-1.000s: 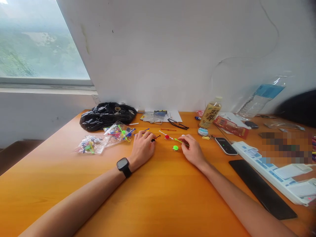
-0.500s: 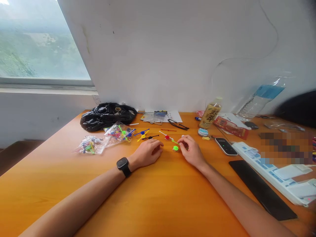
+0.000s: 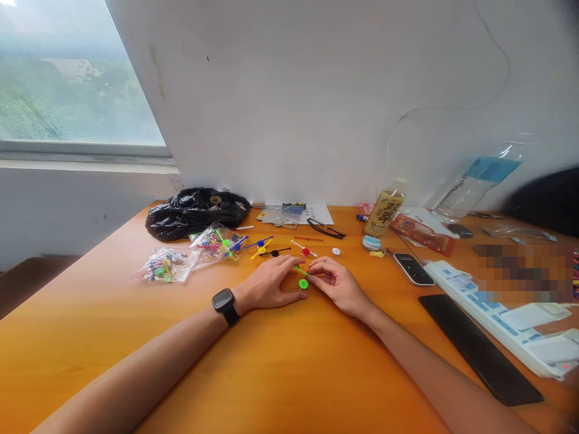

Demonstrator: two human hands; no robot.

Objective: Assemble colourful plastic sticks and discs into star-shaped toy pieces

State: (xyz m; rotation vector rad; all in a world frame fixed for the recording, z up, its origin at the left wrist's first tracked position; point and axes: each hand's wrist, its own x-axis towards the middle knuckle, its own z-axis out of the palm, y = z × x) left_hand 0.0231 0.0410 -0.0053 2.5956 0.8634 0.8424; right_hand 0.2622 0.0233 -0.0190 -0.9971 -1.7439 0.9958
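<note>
My right hand (image 3: 339, 286) pinches a thin green plastic arrow (image 3: 301, 272) between thumb and fingertips. Below the arrow is a round green disc (image 3: 303, 284). On its left side my left hand (image 3: 271, 282) has thumb and fingers apart, the thumb tip close to the disc and the fingertips near the arrow's far end; I cannot tell whether they touch. Behind my hands lie a white arrow with a red hub (image 3: 306, 252), a black arrow spinner (image 3: 274, 252), blue (image 3: 261, 243) and yellow (image 3: 261, 249) spinners, and a small white disc (image 3: 335, 251).
Clear bags of coloured plastic parts (image 3: 165, 266) lie left, before a black plastic bag (image 3: 194, 214). Behind are black-framed glasses (image 3: 325, 229). To the right stand a drink bottle (image 3: 384, 211) and a small round tin (image 3: 371, 242), with a phone (image 3: 413, 269) and power strip (image 3: 497, 319).
My right hand has moved left with the green arrow, uncovering the white disc. The green disc has shifted left and nearer me. My left hand's fingers have spread toward it.
</note>
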